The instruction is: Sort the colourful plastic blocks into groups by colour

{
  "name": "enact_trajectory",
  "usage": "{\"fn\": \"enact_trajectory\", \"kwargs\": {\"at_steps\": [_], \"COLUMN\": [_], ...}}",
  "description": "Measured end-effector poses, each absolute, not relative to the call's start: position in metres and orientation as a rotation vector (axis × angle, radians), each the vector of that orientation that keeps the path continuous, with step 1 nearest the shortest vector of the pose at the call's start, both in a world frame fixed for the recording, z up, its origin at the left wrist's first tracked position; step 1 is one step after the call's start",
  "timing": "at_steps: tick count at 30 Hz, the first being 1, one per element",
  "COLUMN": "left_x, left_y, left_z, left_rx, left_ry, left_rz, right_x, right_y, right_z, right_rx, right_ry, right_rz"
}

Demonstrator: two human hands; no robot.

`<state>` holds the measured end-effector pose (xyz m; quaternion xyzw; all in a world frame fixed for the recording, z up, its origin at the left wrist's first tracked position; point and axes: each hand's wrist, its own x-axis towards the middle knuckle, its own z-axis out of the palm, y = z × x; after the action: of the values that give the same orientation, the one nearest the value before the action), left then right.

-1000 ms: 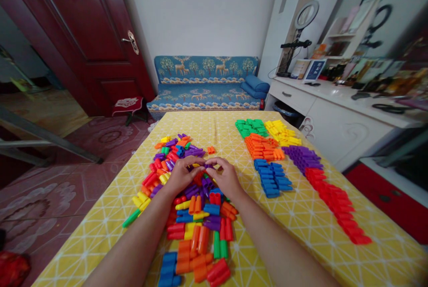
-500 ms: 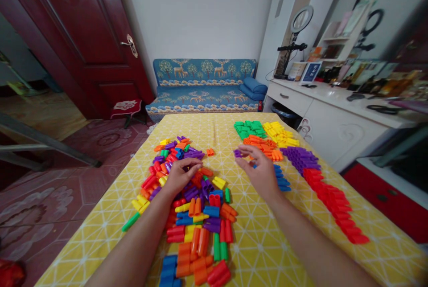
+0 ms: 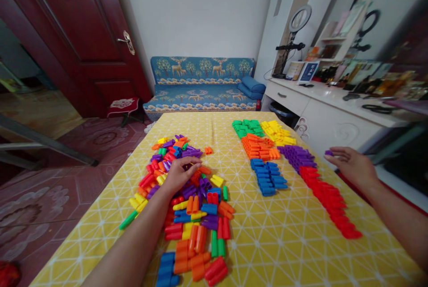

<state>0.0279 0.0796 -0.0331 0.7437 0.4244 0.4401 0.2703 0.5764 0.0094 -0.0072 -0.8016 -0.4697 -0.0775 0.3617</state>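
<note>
My right hand (image 3: 354,164) pinches a small purple piece (image 3: 329,153) over the table's right edge, to the right of the purple group (image 3: 298,157). Over the mixed pile of coloured plastic pieces (image 3: 192,207) on the left, my left hand (image 3: 183,172) rests with its fingers bent; what is under its fingertips is too small to make out. Sorted groups lie at the right: green (image 3: 247,128), yellow (image 3: 277,133), orange (image 3: 259,147), blue (image 3: 267,176) and red (image 3: 331,202). One orange piece (image 3: 208,150) lies apart, just right of the pile.
The table has a yellow patterned cloth (image 3: 254,242). Beyond it stands a blue sofa (image 3: 203,93). A white dresser (image 3: 337,104) with bottles and a ring light (image 3: 300,18) is at the right. A red stool (image 3: 123,105) stands by the door (image 3: 76,33).
My right hand has moved right with the purple piece, from above the blue and orange groups to beyond the purple group. My left hand has stayed over the pile.
</note>
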Motion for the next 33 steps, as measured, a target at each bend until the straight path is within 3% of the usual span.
{"fn": "enact_trajectory", "kwargs": {"at_steps": [11, 24, 33], "left_x": [0.025, 0.027, 0.027], "left_y": [0.081, 0.08, 0.08], "left_z": [-0.036, -0.032, -0.033], "left_rx": [1.985, 1.964, 1.963], "left_ry": [1.141, 1.131, 1.133], "left_rz": [1.193, 1.208, 1.208], "right_x": [0.574, 0.568, 0.559], "right_y": [0.026, 0.031, 0.02], "right_z": [0.002, -0.009, -0.009], "right_rx": [-2.391, -1.882, -1.854], "right_ry": [-1.552, -1.327, -1.269], "right_rz": [-0.134, 0.463, 0.443]}}
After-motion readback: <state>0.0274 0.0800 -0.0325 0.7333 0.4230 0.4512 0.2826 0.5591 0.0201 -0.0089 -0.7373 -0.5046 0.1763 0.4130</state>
